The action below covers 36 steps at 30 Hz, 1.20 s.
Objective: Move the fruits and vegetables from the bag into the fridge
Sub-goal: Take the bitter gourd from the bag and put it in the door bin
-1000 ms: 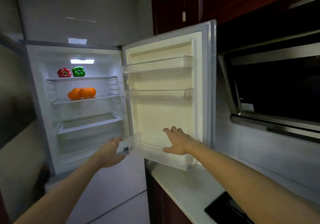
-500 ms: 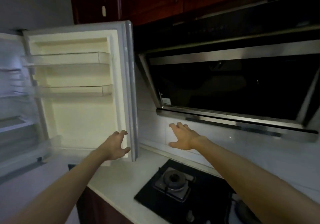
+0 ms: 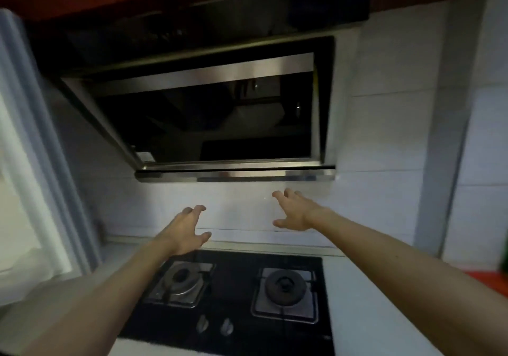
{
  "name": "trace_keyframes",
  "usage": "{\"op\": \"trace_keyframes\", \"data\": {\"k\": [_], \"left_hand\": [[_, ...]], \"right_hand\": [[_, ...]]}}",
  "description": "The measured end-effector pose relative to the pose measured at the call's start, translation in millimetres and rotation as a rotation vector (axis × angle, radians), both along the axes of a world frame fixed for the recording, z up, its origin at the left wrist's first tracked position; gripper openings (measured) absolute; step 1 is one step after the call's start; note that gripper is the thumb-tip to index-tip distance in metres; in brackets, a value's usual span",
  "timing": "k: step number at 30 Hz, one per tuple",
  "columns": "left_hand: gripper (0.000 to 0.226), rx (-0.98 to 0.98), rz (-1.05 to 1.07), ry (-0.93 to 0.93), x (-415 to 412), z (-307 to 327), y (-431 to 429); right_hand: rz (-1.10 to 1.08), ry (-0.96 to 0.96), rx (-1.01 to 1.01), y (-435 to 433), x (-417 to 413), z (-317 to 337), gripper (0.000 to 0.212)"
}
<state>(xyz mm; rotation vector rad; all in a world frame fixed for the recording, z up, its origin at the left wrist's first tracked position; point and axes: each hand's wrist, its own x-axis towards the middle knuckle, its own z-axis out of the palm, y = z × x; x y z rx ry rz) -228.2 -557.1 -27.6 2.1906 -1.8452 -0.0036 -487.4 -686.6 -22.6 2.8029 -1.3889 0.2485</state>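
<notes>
Both my hands are stretched out in front of me over a black gas hob (image 3: 236,298), and both are empty. My left hand (image 3: 187,232) hangs above the left burner with fingers relaxed and spread. My right hand (image 3: 294,212) is held in front of the white tiled wall, fingers spread. At the far left I see only the edge of the open fridge door (image 3: 33,163). The fridge's inside, the fruits, the vegetables and the bag are out of view. A red and green shape (image 3: 494,278) shows at the right edge; I cannot tell what it is.
A steel and black glass range hood (image 3: 220,113) hangs over the hob, under dark red cabinets. The hob has two burners and two knobs at its front. White countertop (image 3: 365,314) lies on both sides of it. A grey pillar (image 3: 445,135) runs down the wall at right.
My view has swung right, from the open fridge with peppers and oranges on its shelves to the hob. Both hands came along, still empty.
</notes>
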Motion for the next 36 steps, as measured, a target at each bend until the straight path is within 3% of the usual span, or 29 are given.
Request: {"op": "trace_keyframes", "data": {"k": [10,18,36], "left_hand": [[0.072,-0.001,-0.329,0.032,-192,-20,-92],[0.069,0.050,-0.609,0.011,-322,-29,-154],[0.071,0.179,-0.965,0.035,-495,-79,-288]], "right_hand": [[-0.347,0.032,0.039,-4,-235,-6,0.078],[-0.622,-0.023,0.092,14,-371,-29,0.078],[-0.923,-0.086,0.192,-29,-498,-77,0.086]]}}
